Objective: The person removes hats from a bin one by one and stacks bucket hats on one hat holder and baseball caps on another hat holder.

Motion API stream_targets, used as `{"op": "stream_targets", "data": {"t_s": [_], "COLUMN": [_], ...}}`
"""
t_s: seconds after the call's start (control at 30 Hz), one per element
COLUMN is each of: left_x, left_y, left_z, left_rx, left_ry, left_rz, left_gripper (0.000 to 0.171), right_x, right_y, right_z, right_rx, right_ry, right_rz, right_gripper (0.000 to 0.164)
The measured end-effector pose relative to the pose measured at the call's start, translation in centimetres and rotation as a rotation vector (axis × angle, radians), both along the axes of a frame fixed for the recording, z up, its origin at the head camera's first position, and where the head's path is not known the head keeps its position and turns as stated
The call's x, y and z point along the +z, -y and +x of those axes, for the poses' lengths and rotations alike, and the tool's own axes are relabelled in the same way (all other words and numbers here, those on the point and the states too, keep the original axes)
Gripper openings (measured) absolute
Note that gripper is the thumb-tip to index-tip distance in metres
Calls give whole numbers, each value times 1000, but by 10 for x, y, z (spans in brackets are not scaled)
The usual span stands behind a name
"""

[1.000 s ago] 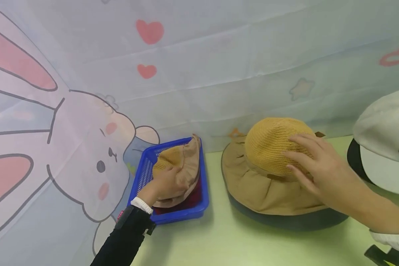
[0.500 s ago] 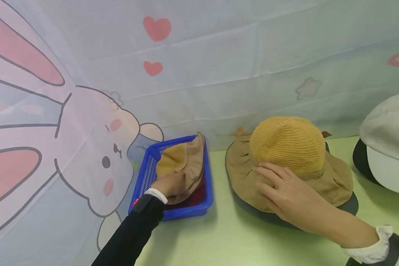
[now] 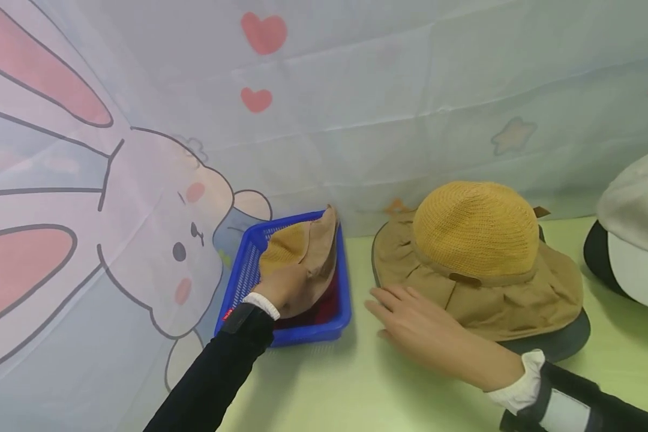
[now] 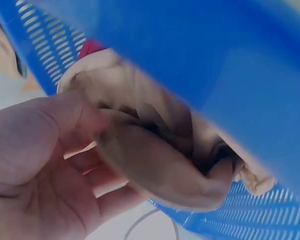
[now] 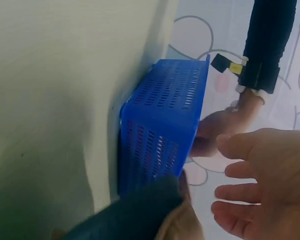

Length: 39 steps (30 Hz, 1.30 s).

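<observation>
A yellow and tan sun hat (image 3: 284, 247) lies folded in the blue plastic basket (image 3: 318, 333). My left hand (image 3: 287, 287) reaches over the rim and pinches the hat's tan brim (image 4: 150, 170) between thumb and fingers, as the left wrist view shows. To the right, another sun hat (image 3: 475, 234) with a knitted yellow crown and wide tan brim rests over a dark grey brim (image 3: 561, 339). In front of that brim's left edge hovers my right hand (image 3: 432, 333), fingers loosely extended and holding nothing. In the right wrist view it faces the basket's side (image 5: 157, 120).
Dark red fabric (image 3: 315, 312) lies low in the basket. A white cap (image 3: 639, 240) with a black part stands at the far right. Behind everything hangs a printed cloth backdrop (image 3: 356, 150). The tabletop (image 3: 345, 384) is pale green.
My right hand has moved left and down from the yellow crown, across the brim, to its front left side. My left hand still holds the hat in the basket. The head view has shifted slightly.
</observation>
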State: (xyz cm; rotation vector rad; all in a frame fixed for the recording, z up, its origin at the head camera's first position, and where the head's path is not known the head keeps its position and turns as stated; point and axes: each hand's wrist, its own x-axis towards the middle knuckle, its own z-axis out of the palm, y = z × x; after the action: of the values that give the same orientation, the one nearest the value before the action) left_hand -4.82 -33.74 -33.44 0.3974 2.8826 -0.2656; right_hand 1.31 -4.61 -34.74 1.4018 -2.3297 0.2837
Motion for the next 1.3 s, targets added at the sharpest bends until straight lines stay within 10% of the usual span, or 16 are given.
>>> {"op": "stream_targets", "data": {"t_s": [0.07, 0.37, 0.7, 1.07, 1.3], "left_x": [3, 23, 68, 108, 118], "left_y": [4, 27, 52, 61, 52], "left_z": [-3, -9, 7, 30, 41], "left_rx": [84, 165, 201, 184, 169], "left_ry": [-74, -394, -616, -735, -781], "left_rz": [208, 239, 439, 636, 793], "left_gripper": [9, 12, 22, 25, 22], "right_x": [-2, -5, 7, 6, 6], "right_y": [11, 54, 87, 93, 95], "right_z": [-4, -15, -35, -59, -64], "right_rx": [-21, -51, -152, -289, -260], "right_ry": [20, 109, 830, 965, 1021], "right_rz": [14, 40, -313, -666, -800], "right_gripper": [50, 45, 68, 89, 43]}}
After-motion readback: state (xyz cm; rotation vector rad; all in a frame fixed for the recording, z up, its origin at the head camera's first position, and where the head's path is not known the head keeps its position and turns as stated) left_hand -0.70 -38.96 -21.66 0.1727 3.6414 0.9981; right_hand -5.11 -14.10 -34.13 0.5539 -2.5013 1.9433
